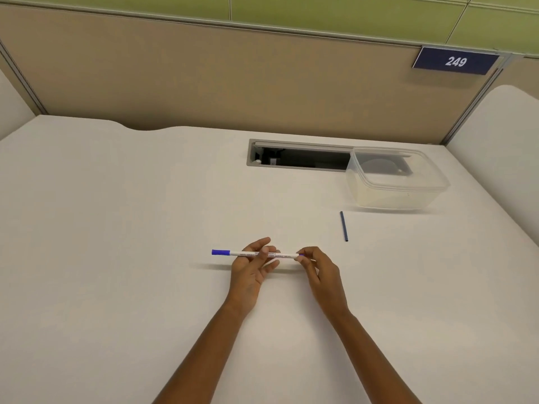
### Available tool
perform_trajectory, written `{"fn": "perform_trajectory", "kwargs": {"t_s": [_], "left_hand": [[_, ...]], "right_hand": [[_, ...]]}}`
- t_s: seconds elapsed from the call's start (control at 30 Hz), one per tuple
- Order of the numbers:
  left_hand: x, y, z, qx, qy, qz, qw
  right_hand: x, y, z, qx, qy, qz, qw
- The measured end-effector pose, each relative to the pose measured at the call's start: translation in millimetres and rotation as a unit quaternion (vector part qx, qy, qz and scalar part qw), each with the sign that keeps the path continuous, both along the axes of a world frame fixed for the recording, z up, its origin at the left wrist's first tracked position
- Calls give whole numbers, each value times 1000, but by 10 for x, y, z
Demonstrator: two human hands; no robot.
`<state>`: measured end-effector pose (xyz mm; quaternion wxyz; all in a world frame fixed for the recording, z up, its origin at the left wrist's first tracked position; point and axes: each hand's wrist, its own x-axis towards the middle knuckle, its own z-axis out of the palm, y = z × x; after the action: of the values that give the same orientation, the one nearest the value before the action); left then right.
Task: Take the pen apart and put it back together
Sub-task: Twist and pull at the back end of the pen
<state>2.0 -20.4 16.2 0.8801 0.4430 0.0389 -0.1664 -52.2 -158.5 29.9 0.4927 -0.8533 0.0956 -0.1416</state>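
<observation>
A white pen (242, 253) with a blue cap at its left end is held level, just above the white desk (116, 228). My left hand (253, 266) grips the barrel near its middle between thumb and fingers. My right hand (318, 272) pinches the pen's right end, where a small blue piece shows at my fingertips. A thin dark blue rod (344, 226), like an ink refill, lies loose on the desk to the right of and beyond my hands.
An empty clear plastic container (396, 179) stands at the back right, partly over an open cable slot (297, 156) in the desk. A beige partition with a "249" sign (455, 61) closes the back.
</observation>
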Motion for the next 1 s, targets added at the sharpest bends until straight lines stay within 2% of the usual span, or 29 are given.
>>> {"fn": "perform_trajectory", "kwargs": {"t_s": [0.17, 0.37, 0.47, 0.57, 0.67, 0.77, 0.87, 1.0], "left_hand": [[-19, 4, -40, -35, 6, 12, 999], [-42, -17, -16, -6, 1, -3, 1000], [-55, -19, -1, 8, -6, -2, 1000], [-66, -20, 2, 9, -14, -5, 1000], [-69, -12, 3, 10, -18, -7, 1000], [-65, -15, 12, 9, -23, -4, 1000], [-63, -24, 18, 11, -22, 3, 1000], [-66, -30, 23, 19, -22, 8, 1000]], "right_hand": [[-60, 10, 21, -3, -11, -9, 1000], [-84, -7, 97, -180, -75, 2, 981], [-80, -13, 124, -211, -70, 14, 975], [-81, 5, 121, -163, -43, 18, 986], [-65, 51, 137, -45, -1, 9, 999], [-31, 95, 187, 58, 36, -15, 998], [-4, 109, 217, 89, 68, -34, 993], [68, 105, 282, 117, 154, -62, 979]]}}
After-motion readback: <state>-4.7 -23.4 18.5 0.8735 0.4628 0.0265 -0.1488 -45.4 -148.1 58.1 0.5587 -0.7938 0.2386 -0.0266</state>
